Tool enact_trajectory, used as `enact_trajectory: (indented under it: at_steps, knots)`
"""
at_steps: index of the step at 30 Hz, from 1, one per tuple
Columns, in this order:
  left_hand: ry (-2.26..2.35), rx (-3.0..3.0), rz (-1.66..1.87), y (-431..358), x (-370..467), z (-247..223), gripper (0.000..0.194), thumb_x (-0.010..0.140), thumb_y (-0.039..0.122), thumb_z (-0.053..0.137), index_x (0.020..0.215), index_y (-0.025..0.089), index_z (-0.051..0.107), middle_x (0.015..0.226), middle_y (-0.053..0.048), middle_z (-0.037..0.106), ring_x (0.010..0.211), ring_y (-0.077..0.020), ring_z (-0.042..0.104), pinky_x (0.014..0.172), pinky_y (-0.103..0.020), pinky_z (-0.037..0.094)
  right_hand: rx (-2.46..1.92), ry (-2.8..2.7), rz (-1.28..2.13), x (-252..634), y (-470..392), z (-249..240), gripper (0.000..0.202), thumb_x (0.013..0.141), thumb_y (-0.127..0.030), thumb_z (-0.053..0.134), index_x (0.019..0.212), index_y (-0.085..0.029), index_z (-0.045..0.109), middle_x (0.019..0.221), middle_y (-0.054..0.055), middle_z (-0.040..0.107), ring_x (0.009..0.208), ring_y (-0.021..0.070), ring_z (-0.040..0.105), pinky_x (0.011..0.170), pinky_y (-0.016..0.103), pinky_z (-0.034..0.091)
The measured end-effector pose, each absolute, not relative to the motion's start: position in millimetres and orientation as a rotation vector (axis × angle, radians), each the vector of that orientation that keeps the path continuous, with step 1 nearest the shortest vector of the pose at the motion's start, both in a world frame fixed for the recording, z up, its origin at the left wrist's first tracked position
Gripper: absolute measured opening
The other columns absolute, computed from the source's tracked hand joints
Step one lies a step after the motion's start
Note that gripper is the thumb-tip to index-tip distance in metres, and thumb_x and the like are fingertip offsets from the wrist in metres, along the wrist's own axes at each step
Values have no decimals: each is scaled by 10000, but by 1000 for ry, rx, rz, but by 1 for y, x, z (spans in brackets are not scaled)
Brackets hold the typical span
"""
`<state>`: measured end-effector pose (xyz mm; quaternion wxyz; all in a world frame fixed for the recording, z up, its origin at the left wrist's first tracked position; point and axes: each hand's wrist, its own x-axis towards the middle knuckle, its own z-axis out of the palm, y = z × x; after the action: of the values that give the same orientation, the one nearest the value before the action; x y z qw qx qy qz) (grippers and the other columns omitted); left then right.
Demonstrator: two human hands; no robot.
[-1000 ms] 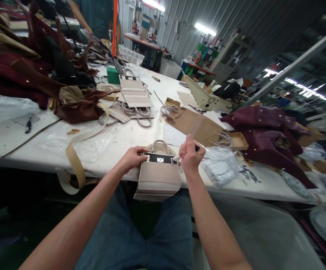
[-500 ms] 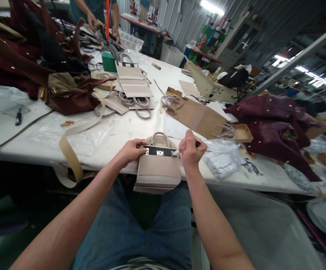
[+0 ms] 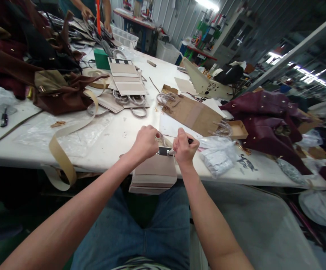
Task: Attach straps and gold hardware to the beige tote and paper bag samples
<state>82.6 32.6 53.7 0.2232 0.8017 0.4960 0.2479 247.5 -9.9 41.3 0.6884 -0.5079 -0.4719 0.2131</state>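
A beige bag panel (image 3: 153,170) lies at the table's front edge, its lower part hanging over my lap. Along its top runs a black strip (image 3: 162,151) with white cut-out marks. My right hand (image 3: 184,149) is closed round a pen-like tool (image 3: 171,152), whose pale tip meets the strip's right end. My left hand (image 3: 145,143) is curled over the strip's left part, fingers bent inward; what they pinch is hidden. Just behind the hands, a plastic-wrapped handle (image 3: 162,139) shows in part.
Beige panels with wrapped handles (image 3: 127,78) lie beyond. A brown panel (image 3: 193,116) and plastic bag (image 3: 218,153) are on the right, near maroon bags (image 3: 264,116). A brown bag (image 3: 61,95) and tan strap (image 3: 57,150) lie left. Another person's hands (image 3: 86,13) work at the back.
My left hand has moved from the panel's left edge inward over the black strip, covering the left marks. The right hand stays with the tool at the strip. Another person's hand appears far right.
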Motion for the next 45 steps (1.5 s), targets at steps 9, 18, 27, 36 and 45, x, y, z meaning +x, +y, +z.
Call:
enact_trajectory:
  at_steps: [9,18,27,36,45]
  knots:
    - [1276,2233,471,32,118,24,210,841,336,831,991,191,817,1048,-115,831,1044,-323,749,889,-398,566,-1042,-942,552,251,-12,42,643,966,-590,783,570,-258,399,475,-77,363,393,84,324,395,292,243]
    - [1411,2151,445,30,134,19,277,810,354,847,1041,210,795,1170,-123,817,1217,-363,696,1044,-452,539,-1035,-936,555,253,-13,43,649,962,-605,785,562,-255,412,472,-73,371,391,83,327,388,289,245]
    - [1397,2094,406,29,136,26,188,819,296,835,987,214,828,1143,-126,833,1211,-391,706,1086,-515,522,-1013,-988,552,255,-9,43,662,982,-598,774,539,-252,424,459,-67,380,378,87,336,383,299,228]
    - [1364,2082,406,28,133,28,184,831,280,870,990,206,812,1182,-114,825,1215,-368,702,1096,-504,522,-1079,-1021,400,248,-13,37,650,1019,-582,732,554,-256,415,473,-67,385,402,90,350,422,307,270]
    - [1367,2079,452,27,132,24,205,833,315,889,984,207,804,1180,-107,823,1204,-352,702,1068,-464,531,-1164,-1035,415,244,-18,43,661,1001,-670,697,561,-259,423,479,-51,410,422,101,381,412,284,337]
